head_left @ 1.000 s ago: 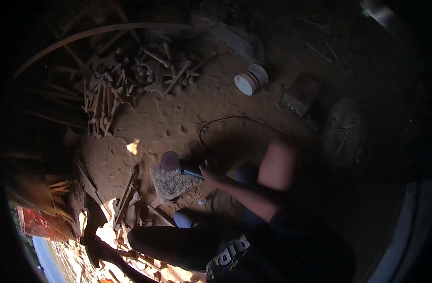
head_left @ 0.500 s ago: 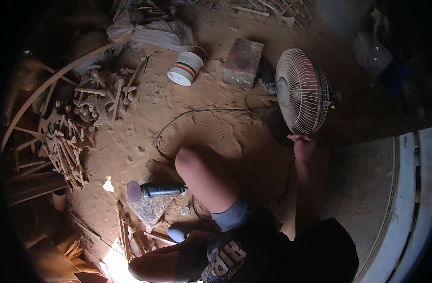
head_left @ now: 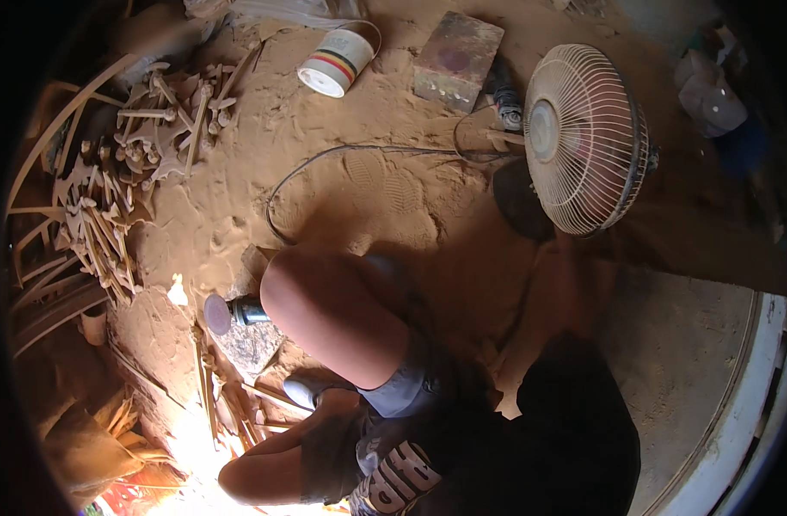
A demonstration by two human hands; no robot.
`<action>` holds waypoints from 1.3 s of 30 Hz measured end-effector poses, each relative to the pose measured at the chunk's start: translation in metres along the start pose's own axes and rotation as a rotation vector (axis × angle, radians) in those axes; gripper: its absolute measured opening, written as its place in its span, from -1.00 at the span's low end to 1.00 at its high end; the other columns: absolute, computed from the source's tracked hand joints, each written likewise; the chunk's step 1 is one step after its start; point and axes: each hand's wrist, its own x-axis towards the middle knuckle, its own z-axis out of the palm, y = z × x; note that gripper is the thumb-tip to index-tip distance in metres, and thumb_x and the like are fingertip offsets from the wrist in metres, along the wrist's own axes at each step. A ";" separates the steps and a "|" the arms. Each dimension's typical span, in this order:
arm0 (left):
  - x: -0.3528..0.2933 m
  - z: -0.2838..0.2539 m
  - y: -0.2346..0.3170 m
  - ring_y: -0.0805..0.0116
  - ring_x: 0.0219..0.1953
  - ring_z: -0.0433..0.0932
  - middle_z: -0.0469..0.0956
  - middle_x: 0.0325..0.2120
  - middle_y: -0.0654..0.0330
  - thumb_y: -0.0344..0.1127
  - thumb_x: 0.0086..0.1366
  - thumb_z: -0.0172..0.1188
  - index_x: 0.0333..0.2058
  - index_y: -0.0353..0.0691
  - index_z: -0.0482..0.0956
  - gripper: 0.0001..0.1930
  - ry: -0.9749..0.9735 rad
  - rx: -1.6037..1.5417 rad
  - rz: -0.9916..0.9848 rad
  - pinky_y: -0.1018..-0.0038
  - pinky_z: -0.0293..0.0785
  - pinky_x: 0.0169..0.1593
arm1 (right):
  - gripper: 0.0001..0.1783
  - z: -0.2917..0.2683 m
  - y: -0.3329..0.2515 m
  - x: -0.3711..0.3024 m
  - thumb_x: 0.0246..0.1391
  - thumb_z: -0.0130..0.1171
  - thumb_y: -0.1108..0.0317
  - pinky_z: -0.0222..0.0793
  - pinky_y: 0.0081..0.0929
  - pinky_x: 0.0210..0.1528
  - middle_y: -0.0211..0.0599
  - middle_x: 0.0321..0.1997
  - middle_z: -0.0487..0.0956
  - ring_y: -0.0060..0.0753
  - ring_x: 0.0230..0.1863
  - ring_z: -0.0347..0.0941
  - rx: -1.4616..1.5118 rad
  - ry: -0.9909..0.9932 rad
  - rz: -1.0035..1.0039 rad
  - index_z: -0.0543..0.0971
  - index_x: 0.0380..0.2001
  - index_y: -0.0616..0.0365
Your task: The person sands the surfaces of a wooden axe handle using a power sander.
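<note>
My right forearm (head_left: 544, 297) reaches up through shade toward the white wire cage of a fan (head_left: 583, 138). Its hand is dim and blurred just under the cage's lower edge, so I cannot see its fingers or whether it touches the fan. The left hand is out of sight. Beside my bent knee a dark power tool (head_left: 254, 310) with a round brownish disc (head_left: 217, 315) lies on a flat stone (head_left: 252, 348); the knee covers its rear end.
Pale knob-ended sticks (head_left: 110, 232) are heaped at left on sandy ground. A striped white bucket (head_left: 338, 62) lies tipped near a wooden block (head_left: 458, 60). A black cable (head_left: 359, 149) runs toward the fan. A board (head_left: 669, 370) lies at right; bright light glares lower left.
The view has shifted, and the fan appears larger and farther right. My right hand, clear at the cage's lower edge before, is now dim and blurred. My knee covers more of the tool.
</note>
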 end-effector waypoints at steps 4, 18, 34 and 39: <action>-0.009 -0.037 -0.010 0.47 -0.34 0.51 0.59 -0.32 0.24 -0.33 0.48 0.23 -0.01 -0.36 0.64 -0.76 0.018 0.015 -0.035 0.45 0.43 -0.29 | -0.77 0.015 0.004 0.012 0.36 0.18 0.29 0.54 -0.27 0.01 -0.11 -0.14 0.70 -0.23 -0.14 0.63 -0.113 -0.063 0.036 0.67 -0.16 0.24; -0.046 -0.097 -0.022 0.56 -0.45 0.46 0.56 -0.42 0.30 -0.29 0.48 0.25 -0.12 -0.34 0.69 -0.79 0.113 -0.026 -0.125 0.50 0.35 -0.39 | -0.66 0.015 -0.016 0.003 0.34 0.19 0.17 0.52 -0.16 0.07 0.00 0.00 0.61 -0.14 -0.03 0.59 -0.202 -0.142 0.015 0.57 -0.04 0.24; -0.093 -0.198 0.048 0.66 -0.58 0.39 0.53 -0.54 0.38 -0.26 0.47 0.27 -0.24 -0.31 0.74 -0.78 0.562 -0.471 0.097 0.56 0.25 -0.51 | -0.49 0.026 -0.182 -0.122 0.33 0.21 0.04 0.49 -0.04 0.14 0.12 0.16 0.51 -0.02 0.09 0.55 0.018 -0.410 -0.386 0.46 0.09 0.25; -0.063 -0.138 0.142 0.65 -0.66 0.26 0.39 -0.68 0.42 -0.12 0.36 0.38 -0.53 -0.15 0.57 -0.66 0.596 -0.482 0.166 0.49 0.13 -0.57 | -0.43 0.038 -0.255 -0.171 0.32 0.21 0.00 0.49 0.00 0.16 0.16 0.21 0.48 0.01 0.13 0.54 0.049 -0.522 -0.560 0.43 0.13 0.25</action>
